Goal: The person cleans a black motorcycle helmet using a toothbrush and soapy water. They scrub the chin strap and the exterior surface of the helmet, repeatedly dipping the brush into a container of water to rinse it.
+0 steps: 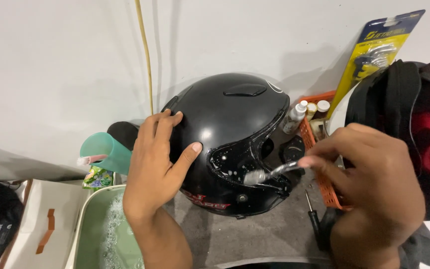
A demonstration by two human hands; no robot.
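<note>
A black helmet (230,134), hemmed between a basin (83,224) and an orange basket (319,164), is steadied by the spread-fingered left hand (155,164); a toothbrush (269,173) is pinched in the right hand (369,184).

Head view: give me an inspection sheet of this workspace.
Surface: grey top, partly bare in front of the helmet.
Job's things: black helmet, soap flecks near its visor edge; brush touching that spot.
Clutter: basin of sudsy water, teal cup, orange basket with small bottles, screwdriver, hex key pack, black and red bag.
Grippers: left hand flat on the helmet; right hand gripping the brush.
Cables: yellow cord down the wall.
Surroundings: white wall.
</note>
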